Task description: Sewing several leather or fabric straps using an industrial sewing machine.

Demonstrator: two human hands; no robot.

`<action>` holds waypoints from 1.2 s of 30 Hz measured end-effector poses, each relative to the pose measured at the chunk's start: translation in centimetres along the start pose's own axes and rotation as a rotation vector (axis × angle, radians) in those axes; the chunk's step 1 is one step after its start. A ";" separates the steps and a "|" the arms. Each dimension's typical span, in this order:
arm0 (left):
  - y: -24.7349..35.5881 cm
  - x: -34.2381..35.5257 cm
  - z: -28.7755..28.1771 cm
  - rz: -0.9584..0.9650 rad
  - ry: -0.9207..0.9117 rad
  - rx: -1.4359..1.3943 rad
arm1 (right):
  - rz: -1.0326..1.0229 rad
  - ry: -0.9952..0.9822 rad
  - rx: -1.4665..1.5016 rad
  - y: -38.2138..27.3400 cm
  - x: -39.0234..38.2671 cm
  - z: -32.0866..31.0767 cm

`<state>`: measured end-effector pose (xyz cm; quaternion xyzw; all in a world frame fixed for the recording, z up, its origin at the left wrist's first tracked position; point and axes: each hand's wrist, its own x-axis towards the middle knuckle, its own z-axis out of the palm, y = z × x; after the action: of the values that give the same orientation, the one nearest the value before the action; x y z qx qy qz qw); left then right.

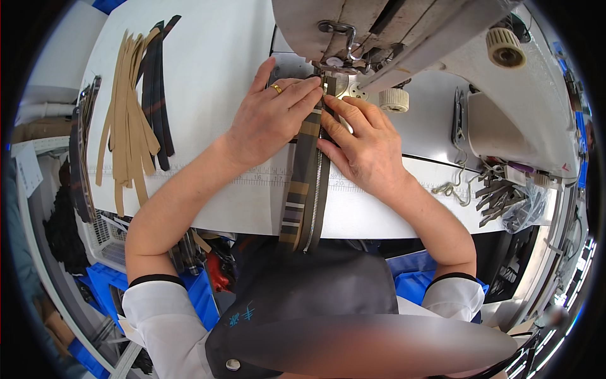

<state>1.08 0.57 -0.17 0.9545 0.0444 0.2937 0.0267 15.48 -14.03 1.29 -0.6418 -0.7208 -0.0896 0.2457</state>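
My left hand [265,120], with a gold ring and its little finger raised, has fingertips closed on the upper end of a zipper strip [317,183] at the sewing machine's needle area [334,69]. My right hand [369,142] grips the same strip from the right, fingers bent along the metal zipper and thumb lower down. The strip runs toward my dark apron, with a striped olive, tan and grey fabric band [295,208] along its left side. Where my fingertips meet the fabric, they partly hide it.
Tan strips [126,114] and dark strips [154,95] lie left on the white table [202,50]. Metal tools [495,196] and a clear bag [524,208] sit at the right. A white basket [107,243] and blue bins [107,284] are below the table edge.
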 end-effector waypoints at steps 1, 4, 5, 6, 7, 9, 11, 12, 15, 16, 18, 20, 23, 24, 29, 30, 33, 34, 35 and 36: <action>0.0 0.0 0.0 0.000 0.000 -0.001 | 0.001 -0.001 0.000 0.0 0.0 0.0; -0.1 0.0 0.0 0.002 0.017 -0.004 | -0.005 -0.007 0.005 -0.1 0.1 -0.1; -0.1 0.0 0.0 0.003 0.026 -0.004 | -0.004 -0.009 0.008 -0.1 0.1 -0.1; -0.1 0.1 0.1 0.007 0.034 -0.006 | -0.002 -0.009 0.010 -0.1 0.1 -0.1; -0.1 0.1 0.2 0.006 0.035 -0.007 | -0.002 -0.011 0.009 -0.1 0.1 -0.1; -0.1 0.1 0.3 0.006 0.039 -0.008 | -0.004 -0.004 0.000 0.0 0.1 -0.1; -0.2 0.0 0.2 -0.007 0.034 -0.002 | -0.011 -0.001 0.004 -0.1 0.2 -0.1; -0.2 0.0 0.2 -0.013 0.030 -0.001 | -0.012 0.005 0.002 -0.1 0.2 -0.1; 0.1 0.0 -0.1 -0.044 0.002 0.055 | -0.001 0.016 -0.006 -0.1 0.3 0.0; 0.1 0.1 -0.1 -0.044 0.003 0.054 | -0.001 0.015 -0.007 -0.1 0.3 0.0; 0.2 0.1 -0.1 -0.049 0.012 0.071 | 0.004 0.018 -0.008 -0.1 0.3 -0.1; 0.2 0.0 0.0 -0.052 0.019 0.071 | 0.007 0.019 -0.014 -0.2 0.3 -0.2; 0.3 -0.1 -0.1 -0.061 0.024 0.086 | 0.002 0.016 -0.019 -0.3 0.4 -0.2; 0.3 -0.1 0.0 -0.058 0.021 0.091 | 0.005 0.010 -0.025 -0.3 0.3 -0.2; -0.3 0.1 0.4 -0.036 0.030 0.088 | 0.008 -0.014 -0.035 0.0 0.5 -0.3; -0.4 0.2 0.4 -0.038 0.025 0.075 | 0.019 -0.018 -0.037 0.0 0.5 -0.3; 0.1 0.0 0.1 -0.032 0.009 0.084 | -0.025 0.005 -0.040 -0.1 0.2 -0.4; 0.2 0.0 0.0 -0.031 0.009 0.082 | -0.022 0.005 -0.041 -0.1 0.2 -0.4; 0.2 0.0 0.0 -0.038 0.008 0.081 | -0.018 0.002 -0.036 -0.1 0.2 -0.4; 0.1 0.0 0.0 -0.047 0.008 0.082 | -0.016 0.001 -0.032 -0.1 0.2 -0.4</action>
<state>1.15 0.43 -0.17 0.9523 0.0787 0.2949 -0.0055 15.51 -14.00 1.76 -0.6399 -0.7243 -0.1032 0.2350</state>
